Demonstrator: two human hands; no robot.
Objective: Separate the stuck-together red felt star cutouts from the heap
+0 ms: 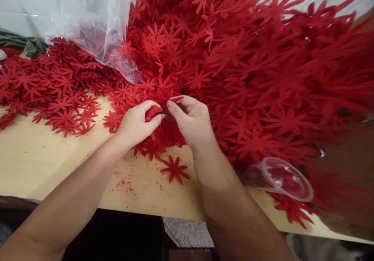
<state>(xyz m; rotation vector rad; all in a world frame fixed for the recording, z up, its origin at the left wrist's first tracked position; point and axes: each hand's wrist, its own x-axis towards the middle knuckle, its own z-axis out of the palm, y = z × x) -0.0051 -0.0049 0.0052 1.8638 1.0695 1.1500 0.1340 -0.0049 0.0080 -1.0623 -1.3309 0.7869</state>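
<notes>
Both hands meet near the middle of the view, at the front of a large heap of red flower-shaped pieces (228,50). My left hand (140,122) is closed round a red piece, its thumb and fingertips pinched together. Close on its right, my right hand (193,119) pinches a red piece between thumb and fingers; a red strip shows along its fingertips. Whether both hands hold the same piece cannot be made out. One single red flower (175,169) lies flat on the table below the hands.
A clear plastic cup (284,179) lies on its side at the right. Behind the left heap of red flowers (64,82) hangs a clear plastic bag (99,23). Dark green cloth (35,46) is at the far left. Red crumbs dot the pale table (73,163).
</notes>
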